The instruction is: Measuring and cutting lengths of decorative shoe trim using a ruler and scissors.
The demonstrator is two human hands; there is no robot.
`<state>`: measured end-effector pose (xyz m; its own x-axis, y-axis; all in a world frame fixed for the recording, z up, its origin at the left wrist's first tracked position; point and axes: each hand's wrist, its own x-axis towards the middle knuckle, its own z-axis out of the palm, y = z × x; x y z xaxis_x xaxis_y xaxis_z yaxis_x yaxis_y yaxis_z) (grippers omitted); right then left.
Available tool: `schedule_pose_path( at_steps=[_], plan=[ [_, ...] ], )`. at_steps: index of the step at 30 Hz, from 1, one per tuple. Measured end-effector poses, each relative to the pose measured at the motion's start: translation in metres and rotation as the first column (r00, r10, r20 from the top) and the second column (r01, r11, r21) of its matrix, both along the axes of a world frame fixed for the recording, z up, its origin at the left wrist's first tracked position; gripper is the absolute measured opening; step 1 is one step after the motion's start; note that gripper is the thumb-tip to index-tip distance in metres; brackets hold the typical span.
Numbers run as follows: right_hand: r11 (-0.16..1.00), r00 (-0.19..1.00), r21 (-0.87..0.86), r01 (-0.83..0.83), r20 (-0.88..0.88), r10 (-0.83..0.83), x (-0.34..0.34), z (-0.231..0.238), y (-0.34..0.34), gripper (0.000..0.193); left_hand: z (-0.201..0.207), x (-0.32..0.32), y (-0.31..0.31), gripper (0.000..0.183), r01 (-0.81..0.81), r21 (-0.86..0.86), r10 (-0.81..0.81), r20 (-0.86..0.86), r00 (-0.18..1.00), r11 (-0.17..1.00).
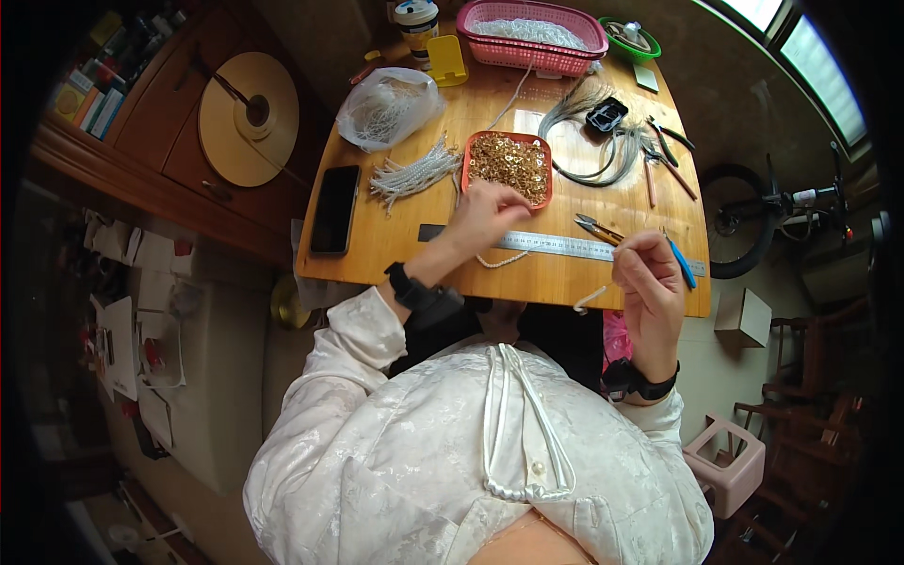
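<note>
My left hand [488, 215] is over the near edge of a red tray [468, 162] full of small gold-coloured metal pieces [508, 160]. Its thumb and fingertips come together; anything between them is hidden. A thin white cord [504, 262] curves out from beneath that wrist onto the table. To the right, above the table's front edge, my right hand [652, 287] is raised with its fingers pinched, and what they hold does not show clearly. Beside it a short white cord end [590, 299] curls at the edge. Between the hands lies a steel ruler [565, 246].
Snips [599, 229] and a blue-handled tool [681, 264] lie near my right hand. Pliers [670, 143], grey cords [617, 160] and a black box [606, 115] are farther back. Leftward are white cord bundles [414, 171], a plastic bag [389, 108] and a phone [335, 209]. A pink basket [537, 52] stands behind.
</note>
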<state>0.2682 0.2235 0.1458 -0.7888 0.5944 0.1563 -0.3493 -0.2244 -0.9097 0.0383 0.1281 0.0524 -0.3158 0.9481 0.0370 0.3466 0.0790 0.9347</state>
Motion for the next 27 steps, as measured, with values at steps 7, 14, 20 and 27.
schedule_pose_path(
  at_steps=[7, 14, 20, 27],
  plan=[
    [0.999, 0.998, -0.043, -0.029, 0.06, 0.032, -0.004, -0.014, -0.003, 0.003, -0.022, -0.032, 0.0, 0.016, -0.468, 0.117, 0.417, -0.671, 0.613, 0.876],
    [1.0, 0.994, -0.012, -0.015, 0.109, 0.017, -0.01, -0.02, -0.001, 0.003, -0.029, -0.036, 0.007, 0.018, -0.467, 0.05, 0.372, -0.681, 0.631, 0.883],
    [0.999, 0.995, -0.019, -0.03, 0.098, 0.031, -0.013, -0.026, 0.002, 0.003, -0.036, -0.042, 0.009, 0.017, -0.432, 0.074, 0.357, -0.697, 0.622, 0.899],
    [0.999, 0.993, -0.035, -0.024, 0.115, 0.028, -0.013, -0.03, 0.007, 0.004, -0.038, -0.046, 0.008, 0.016, -0.401, 0.185, 0.412, -0.677, 0.61, 0.897]
  ],
)
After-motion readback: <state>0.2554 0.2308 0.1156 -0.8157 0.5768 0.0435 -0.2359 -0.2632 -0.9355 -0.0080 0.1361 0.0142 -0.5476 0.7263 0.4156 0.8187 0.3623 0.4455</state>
